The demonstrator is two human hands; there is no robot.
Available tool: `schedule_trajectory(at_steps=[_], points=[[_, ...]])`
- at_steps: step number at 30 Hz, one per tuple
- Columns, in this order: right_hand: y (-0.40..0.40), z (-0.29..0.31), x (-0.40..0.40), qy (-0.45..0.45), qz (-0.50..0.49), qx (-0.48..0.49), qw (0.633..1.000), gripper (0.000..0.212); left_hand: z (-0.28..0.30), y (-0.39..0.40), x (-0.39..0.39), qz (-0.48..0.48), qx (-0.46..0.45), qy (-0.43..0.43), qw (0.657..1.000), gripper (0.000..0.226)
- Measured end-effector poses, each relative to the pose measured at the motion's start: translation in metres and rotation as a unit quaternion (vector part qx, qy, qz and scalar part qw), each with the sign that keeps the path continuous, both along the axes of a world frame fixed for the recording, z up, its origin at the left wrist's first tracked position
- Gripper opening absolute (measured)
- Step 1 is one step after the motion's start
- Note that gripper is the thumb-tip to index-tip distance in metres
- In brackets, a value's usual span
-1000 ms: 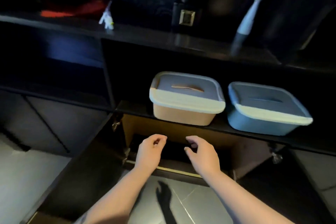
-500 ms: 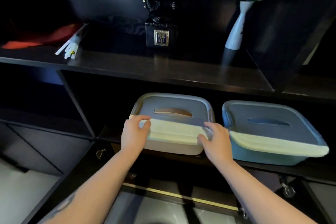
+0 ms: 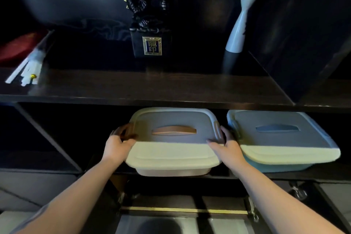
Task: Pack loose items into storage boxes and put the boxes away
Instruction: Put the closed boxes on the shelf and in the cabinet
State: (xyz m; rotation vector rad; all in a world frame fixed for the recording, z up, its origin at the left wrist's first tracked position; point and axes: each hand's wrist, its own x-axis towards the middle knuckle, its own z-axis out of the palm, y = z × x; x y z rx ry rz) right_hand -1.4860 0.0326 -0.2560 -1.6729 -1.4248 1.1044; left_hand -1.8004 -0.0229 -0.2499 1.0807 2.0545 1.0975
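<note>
A beige storage box point(image 3: 173, 155) with a grey lid and a tan handle sits on the dark lower shelf point(image 3: 62, 169), its front hanging past the shelf edge. My left hand point(image 3: 118, 143) grips its left side at the clip, fingers wrapped around the rim. On the opposite side my right hand point(image 3: 227, 147) holds the right clip. A blue storage box point(image 3: 281, 144) with a matching grey lid stands right beside it on the same shelf, nearly touching.
The upper shelf point(image 3: 144, 87) carries a black ornament with a gold plaque point(image 3: 150, 30), a white vase with green leaves point(image 3: 239, 30), a white packet point(image 3: 28, 70) and something red at far left. An open cabinet compartment point(image 3: 182, 201) lies below.
Both hands rose from the cabinet opening below to the beige box, then slid from its front corners back along the sides to the clips. The camera view tilted up and closer.
</note>
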Motion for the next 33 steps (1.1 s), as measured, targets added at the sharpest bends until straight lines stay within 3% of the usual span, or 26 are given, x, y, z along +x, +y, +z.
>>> schedule_trajectory(at_steps=[3, 11, 14, 19, 21, 25, 28, 33], points=[[0.006, -0.008, -0.006, 0.075, -0.043, -0.032, 0.996, 0.073, -0.003, 0.009, 0.0, 0.01, 0.025, -0.11, 0.994, 0.056], [0.014, -0.023, -0.013, 0.18, -0.069, -0.039, 0.981, 0.079, -0.009, 0.009, 0.012, 0.061, 0.038, -0.217, 0.973, 0.075], [0.009, -0.028, -0.01, 0.161, -0.068, -0.013, 0.985, 0.082, -0.009, 0.0, 0.014, 0.065, 0.019, -0.214, 0.975, 0.052], [-0.017, -0.03, 0.006, 0.151, -0.04, -0.01, 0.988, 0.09, -0.01, -0.034, 0.027, 0.064, 0.065, -0.21, 0.973, 0.041], [-0.03, -0.03, 0.011, 0.148, -0.022, -0.005, 0.989, 0.087, -0.011, -0.05, 0.035, 0.06, 0.088, -0.215, 0.971, 0.045], [-0.056, -0.029, 0.022, 0.163, 0.0, 0.009, 0.987, 0.083, -0.013, -0.079, 0.041, 0.06, 0.085, -0.201, 0.974, 0.076], [-0.081, -0.03, 0.029, 0.186, 0.006, 0.014, 0.983, 0.075, -0.009, -0.101, 0.043, 0.048, 0.08, -0.191, 0.977, 0.079], [-0.132, -0.033, 0.03, 0.172, -0.008, 0.013, 0.985, 0.096, -0.01, -0.143, 0.045, 0.043, 0.065, -0.186, 0.979, 0.079]])
